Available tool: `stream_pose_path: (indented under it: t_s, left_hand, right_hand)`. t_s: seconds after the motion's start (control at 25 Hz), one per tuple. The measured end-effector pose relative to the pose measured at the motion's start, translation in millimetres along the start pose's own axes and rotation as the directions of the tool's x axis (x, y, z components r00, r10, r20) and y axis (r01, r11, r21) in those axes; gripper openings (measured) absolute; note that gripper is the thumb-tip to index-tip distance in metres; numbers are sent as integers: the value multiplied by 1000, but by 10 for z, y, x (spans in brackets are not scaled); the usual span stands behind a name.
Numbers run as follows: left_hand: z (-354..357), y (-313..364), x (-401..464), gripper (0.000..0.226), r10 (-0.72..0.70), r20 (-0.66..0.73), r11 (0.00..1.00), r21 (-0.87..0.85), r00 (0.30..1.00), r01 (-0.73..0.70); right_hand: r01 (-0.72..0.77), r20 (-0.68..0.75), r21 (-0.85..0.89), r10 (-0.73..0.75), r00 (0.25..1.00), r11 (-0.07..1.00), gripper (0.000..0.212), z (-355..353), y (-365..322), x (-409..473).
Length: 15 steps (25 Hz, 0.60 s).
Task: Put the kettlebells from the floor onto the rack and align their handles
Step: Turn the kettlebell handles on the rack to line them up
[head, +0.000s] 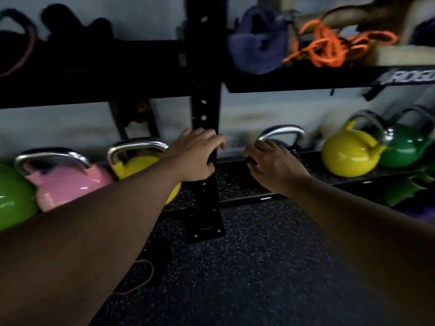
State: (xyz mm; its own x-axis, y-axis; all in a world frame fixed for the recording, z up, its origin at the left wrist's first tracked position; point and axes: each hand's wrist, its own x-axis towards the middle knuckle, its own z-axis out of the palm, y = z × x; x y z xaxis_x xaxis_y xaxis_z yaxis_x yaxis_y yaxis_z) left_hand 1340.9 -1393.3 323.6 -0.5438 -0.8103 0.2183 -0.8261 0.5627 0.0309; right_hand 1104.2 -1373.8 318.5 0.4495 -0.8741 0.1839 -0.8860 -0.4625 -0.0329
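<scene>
Right now both arms reach toward the low shelf (237,184) of the rack. The left hand (195,156) rests against the black upright post (207,128), its fingers (213,137) loosely curled round the post's edge, not gripping any kettlebell. The right hand (270,165) lies over a black kettlebell (286,143) standing on the shelf just right of the post; its fingers (263,147) are bent down over the ball below the chrome handle, though motion blur makes it impossible to tell whether they truly clasp it or merely touch. Just left of the left hand's fingers stands a yellow kettlebell (138,164), then a pink kettlebell (68,184) and a green kettlebell (14,196) further left. Well to the right of the right hand sit a second yellow kettlebell (348,154) and a dark green kettlebell (404,147), both tilted with handles leaning different ways. No kettlebell shows on the visible floor (247,267), so aligning seems the step in hand. The risks: twisting the black bell with one hand on its smooth body could let it slip or roll toward the shelf's front edge; fingers could get pinched between bell and post; and nudging it rightward might knock the already leaning yellow one.
</scene>
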Motion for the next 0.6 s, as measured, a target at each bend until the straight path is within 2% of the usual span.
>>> stream_pose_path:
  t_s: [0.24, 0.36, 0.6]
  left_hand:
    - [121, 875, 796, 45, 24, 20, 1000, -16, 1000, -24]
    - [270, 948, 1104, 46, -24, 14, 1000, -3, 1000, 24]
    - [656, 827, 1981, 30, -125, -1, 990, -73, 992, 125]
  right_hand:
    - [-119, -51, -56, 116, 992, 991, 32, -190, 1032, -487]
    - [-160, -54, -62, 157, 986, 985, 30, -101, 1372, -412]
    - [-210, -55, -85, 206, 977, 974, 38, 180, 2021, 262]
